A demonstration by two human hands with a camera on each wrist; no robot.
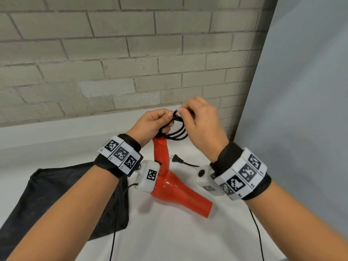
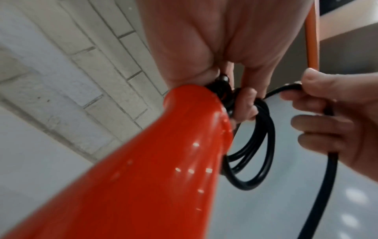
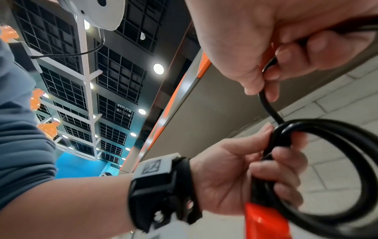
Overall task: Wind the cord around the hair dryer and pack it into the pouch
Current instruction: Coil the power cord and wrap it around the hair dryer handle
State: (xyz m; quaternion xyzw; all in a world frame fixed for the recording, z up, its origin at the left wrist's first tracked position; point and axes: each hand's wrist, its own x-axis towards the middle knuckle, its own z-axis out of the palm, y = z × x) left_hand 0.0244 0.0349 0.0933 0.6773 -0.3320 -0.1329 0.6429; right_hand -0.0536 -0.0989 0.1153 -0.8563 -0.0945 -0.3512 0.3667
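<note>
A red hair dryer (image 1: 175, 187) hangs above the white table, handle up and nozzle pointing down to the right. My left hand (image 1: 154, 125) grips the coiled black cord (image 1: 177, 129) just above the handle's end; the loops hang to the right of that grip (image 2: 253, 145). My right hand (image 1: 197, 117) pinches the free run of cord (image 3: 267, 106) just above the coil. The cord's plug (image 1: 176, 159) lies on the table behind the dryer. A black pouch (image 1: 56, 200) lies flat at the left, partly under my left forearm.
A grey brick wall (image 1: 113, 63) rises behind the white table (image 1: 169, 238), and a pale panel (image 1: 301, 91) stands at the right. Thin black wrist-camera cables (image 1: 114, 232) hang down from both wrists over the table.
</note>
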